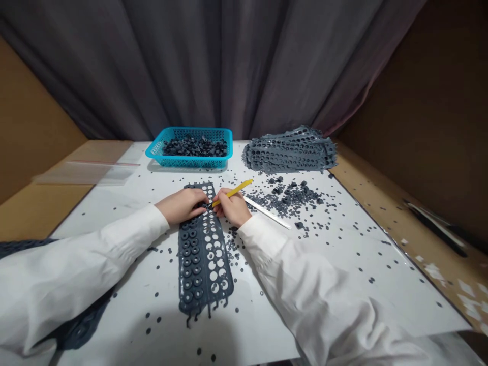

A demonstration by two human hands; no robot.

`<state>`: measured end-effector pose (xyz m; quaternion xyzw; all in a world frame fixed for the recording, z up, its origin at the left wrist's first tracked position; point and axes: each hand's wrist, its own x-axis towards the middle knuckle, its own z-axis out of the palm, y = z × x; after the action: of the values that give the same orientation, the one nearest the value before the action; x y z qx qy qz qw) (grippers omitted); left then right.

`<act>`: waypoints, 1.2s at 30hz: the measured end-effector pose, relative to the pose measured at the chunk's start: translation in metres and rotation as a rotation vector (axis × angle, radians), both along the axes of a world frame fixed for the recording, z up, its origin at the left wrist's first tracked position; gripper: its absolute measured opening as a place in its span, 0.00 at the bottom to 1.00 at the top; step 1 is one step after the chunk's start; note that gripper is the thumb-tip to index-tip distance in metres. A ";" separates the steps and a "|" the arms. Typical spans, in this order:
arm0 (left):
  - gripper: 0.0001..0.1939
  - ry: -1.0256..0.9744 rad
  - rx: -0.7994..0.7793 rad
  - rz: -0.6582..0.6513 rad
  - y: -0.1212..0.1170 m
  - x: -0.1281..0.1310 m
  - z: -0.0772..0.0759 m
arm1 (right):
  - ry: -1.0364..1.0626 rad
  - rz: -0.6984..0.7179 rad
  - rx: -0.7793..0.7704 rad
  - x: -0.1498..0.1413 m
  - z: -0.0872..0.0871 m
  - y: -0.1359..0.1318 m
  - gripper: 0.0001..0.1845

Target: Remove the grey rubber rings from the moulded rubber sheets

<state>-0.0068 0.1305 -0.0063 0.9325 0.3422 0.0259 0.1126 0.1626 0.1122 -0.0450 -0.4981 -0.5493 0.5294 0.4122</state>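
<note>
A dark grey rubber sheet (203, 264) lies lengthwise in front of me on the white table. Ring-shaped parts fill its left side, and open round holes run down its right. My left hand (186, 204) rests on the sheet's far half, with thumb and fingers pinched around a small dark rubber part (206, 206). Closed around a slim yellow pen-like tool (240, 188), my right hand (233, 207) sits just right of the left fingers. The tool's dark tip points at the small part; whether it touches is too small to tell.
Behind the sheet stands a blue basket (190, 161) of black rubber parts. A stack of perforated rubber sheets (290, 151) lies back right. Small dark discs (292, 198) are scattered beside a white stick (269, 213). Clear plastic bags (89, 172) lie at left.
</note>
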 end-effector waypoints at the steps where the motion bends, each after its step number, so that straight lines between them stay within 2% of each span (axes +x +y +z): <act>1: 0.09 0.005 0.004 -0.006 0.000 0.000 0.000 | -0.008 0.005 0.004 0.000 0.000 0.000 0.10; 5: 0.10 0.019 0.020 -0.022 0.001 0.000 0.000 | -0.109 0.023 0.061 -0.001 0.004 -0.002 0.11; 10: 0.11 0.076 0.097 -0.060 -0.001 0.002 -0.003 | -0.447 0.008 0.277 -0.005 0.019 -0.006 0.12; 12: 0.11 0.122 0.167 -0.075 -0.004 0.004 -0.005 | -0.541 -0.005 0.309 -0.006 0.024 -0.007 0.12; 16: 0.11 0.215 0.294 -0.117 -0.010 0.008 -0.007 | -0.570 0.003 0.297 -0.005 0.025 -0.007 0.12; 22: 0.11 0.275 0.357 -0.172 -0.007 0.006 -0.009 | -0.596 0.008 0.314 -0.004 0.024 -0.007 0.13; 28: 0.13 -0.089 0.181 0.011 -0.003 -0.004 -0.019 | -0.698 0.020 0.285 -0.003 0.029 -0.010 0.13; 31: 0.12 -0.190 0.098 0.080 -0.005 -0.005 -0.022 | -0.697 0.029 0.271 -0.004 0.030 -0.010 0.13; 33: 0.12 -0.233 0.089 0.147 -0.003 -0.006 -0.017 | -0.687 0.026 0.259 -0.004 0.030 -0.010 0.13; 36: 0.13 -0.305 0.156 0.280 0.008 -0.012 0.002 | -0.660 0.018 0.243 -0.004 0.030 -0.010 0.13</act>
<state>-0.0185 0.1382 -0.0038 0.8671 0.4441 0.2085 0.0859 0.1590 0.1024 -0.0149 -0.5849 -0.7162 0.2744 0.2640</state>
